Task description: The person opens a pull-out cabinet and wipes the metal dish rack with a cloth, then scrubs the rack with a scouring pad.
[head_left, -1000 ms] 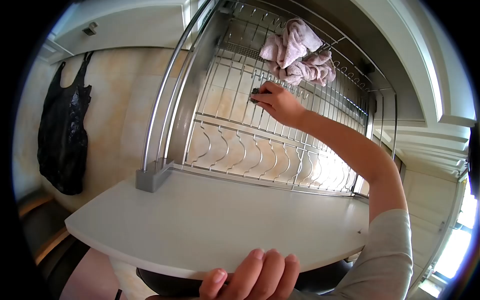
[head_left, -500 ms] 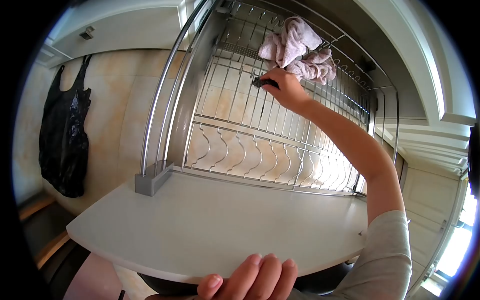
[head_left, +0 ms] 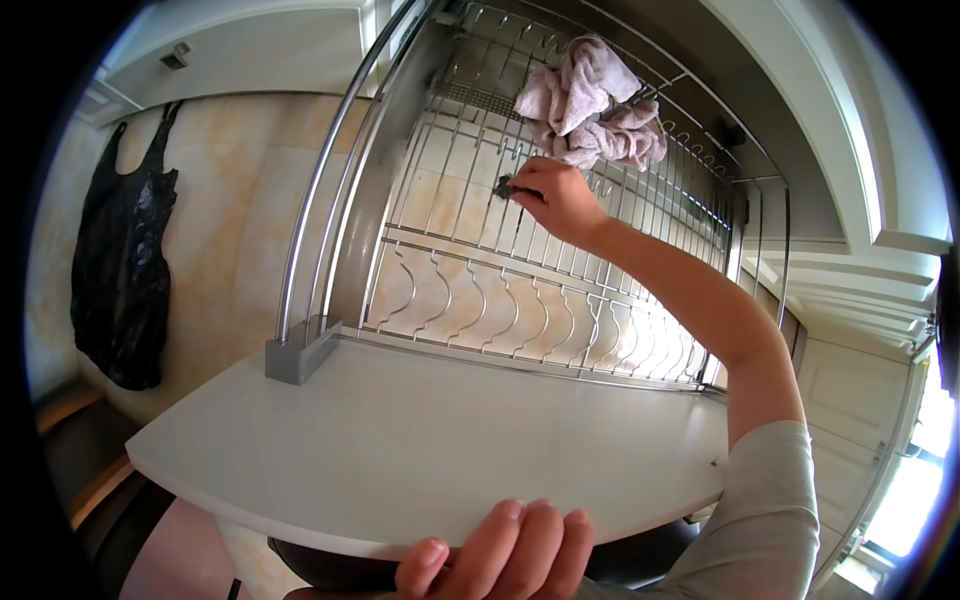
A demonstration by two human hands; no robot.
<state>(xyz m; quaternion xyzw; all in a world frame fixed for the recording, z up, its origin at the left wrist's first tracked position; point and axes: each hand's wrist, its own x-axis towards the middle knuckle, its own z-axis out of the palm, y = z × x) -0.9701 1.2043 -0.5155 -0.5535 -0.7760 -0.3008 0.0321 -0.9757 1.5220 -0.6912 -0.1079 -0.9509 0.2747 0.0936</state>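
My right hand (head_left: 560, 200) reaches into a wire pull-out basket (head_left: 465, 268), its fingers pinched on a small dark crumpled scrap (head_left: 503, 187). What the scrap is made of I cannot make out. The scrap is over the wires, just nearer to me than a bunched pink towel (head_left: 585, 95) lying at the back of the basket. At the bottom of the view my left hand (head_left: 510, 550) has its fingers curled at the near edge of the white drawer front (head_left: 430, 440). Its palm is hidden.
A black plastic bag (head_left: 125, 260) lies on the tiled floor (head_left: 265, 220) at the left. Chrome side rails (head_left: 330, 170) run along the basket. White cabinet fronts stand at the upper left and along the right, and a bright window (head_left: 905, 490) is at far right.
My right hand has moved slightly toward me and left, away from the towel, with the dark scrap between its fingers. My left hand stays at the drawer front's edge.
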